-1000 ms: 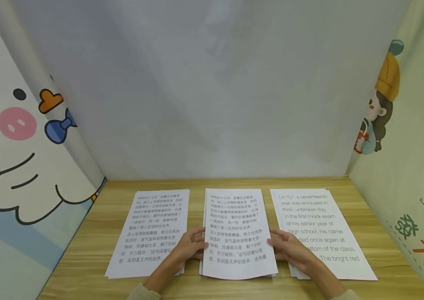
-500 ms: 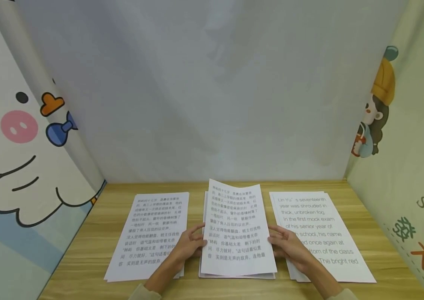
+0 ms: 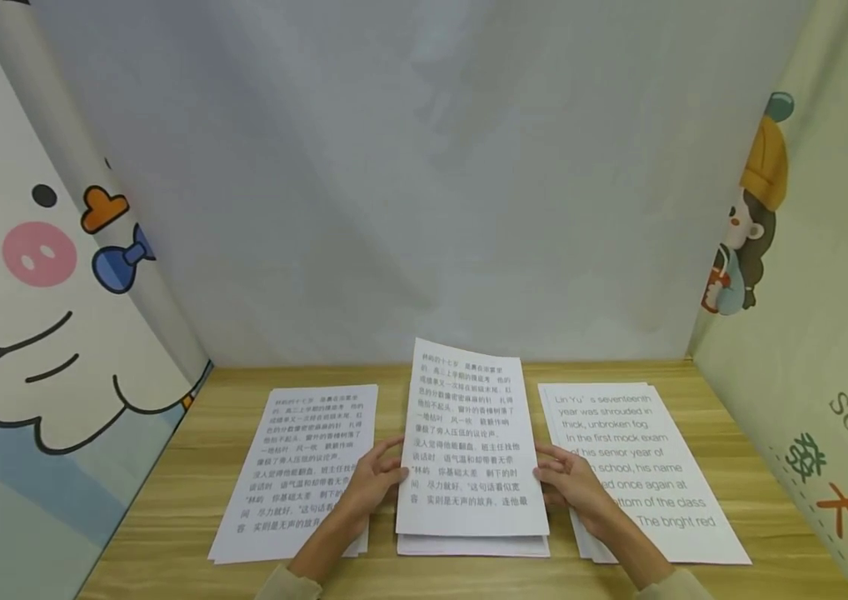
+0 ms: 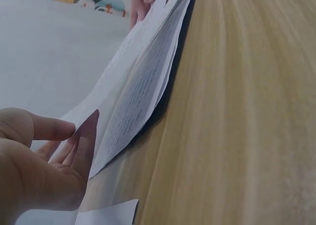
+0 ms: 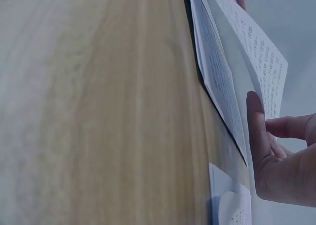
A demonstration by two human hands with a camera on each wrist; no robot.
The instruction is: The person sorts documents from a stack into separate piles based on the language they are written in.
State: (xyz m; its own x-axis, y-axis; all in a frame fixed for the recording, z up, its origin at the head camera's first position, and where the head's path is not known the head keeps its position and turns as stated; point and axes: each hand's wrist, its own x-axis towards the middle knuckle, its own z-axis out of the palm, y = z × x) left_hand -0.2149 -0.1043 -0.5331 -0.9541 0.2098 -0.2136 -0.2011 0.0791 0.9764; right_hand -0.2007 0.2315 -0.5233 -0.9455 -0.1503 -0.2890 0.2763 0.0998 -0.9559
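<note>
A printed sheet of paper (image 3: 465,442) with Chinese text is raised over the middle of the wooden table, its far edge tilted up. My left hand (image 3: 367,487) pinches its left edge between thumb and fingers. At the right edge, my right hand (image 3: 577,487) grips it the same way. Below lies a paper stack (image 3: 469,547), mostly covered in the head view. Both wrist views show a gap between the raised sheet and this stack, whose top page (image 4: 140,99) also carries print. In the right wrist view the thumb presses the sheet's face, fingers behind it.
To the left lies another paper stack (image 3: 296,467) with Chinese text, partly under my left forearm. A stack with large English print (image 3: 634,450) lies on the right, partly covered by my right hand. A pale curtain (image 3: 439,208) rises behind the table (image 3: 192,433), with cartoon-printed cloth on both sides.
Both hands have lifted the printed sheet from the middle stack. Its far edge rose first, and now its near edge is also raised, with the stack showing beneath.
</note>
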